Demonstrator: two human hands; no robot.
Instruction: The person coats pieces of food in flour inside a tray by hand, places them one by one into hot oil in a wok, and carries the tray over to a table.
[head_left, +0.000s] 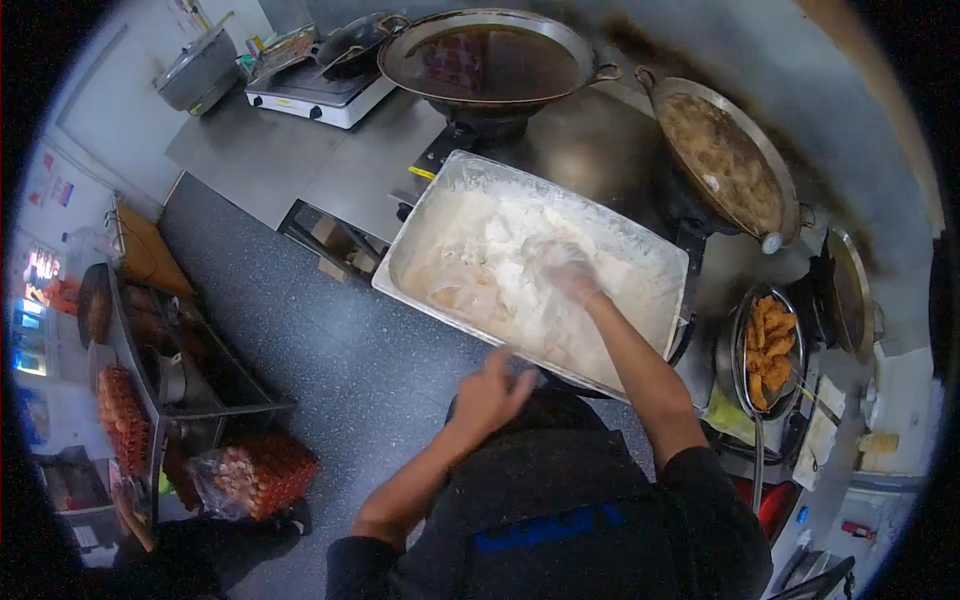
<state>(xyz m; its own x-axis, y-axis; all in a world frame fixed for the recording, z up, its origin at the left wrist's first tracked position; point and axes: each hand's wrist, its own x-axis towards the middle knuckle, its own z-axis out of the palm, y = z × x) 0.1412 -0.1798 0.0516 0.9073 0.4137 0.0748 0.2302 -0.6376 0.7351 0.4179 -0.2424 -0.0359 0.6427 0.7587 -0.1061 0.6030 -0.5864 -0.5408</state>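
A large white rectangular tub holds white flour, with pale, coated pieces lying in its left part. My right hand, in what looks like a clear glove dusted white, reaches down into the flour near the tub's middle. Motion blur and flour hide its fingers, so its grip does not show. Just outside the tub's near edge, my left hand hangs with fingers apart and holds nothing.
Behind the tub sits a wide wok of dark oil. Bubbling oil fills another wok to the right. Fried pieces rest in a strainer. Egg trays stand at lower left, near another person's arm.
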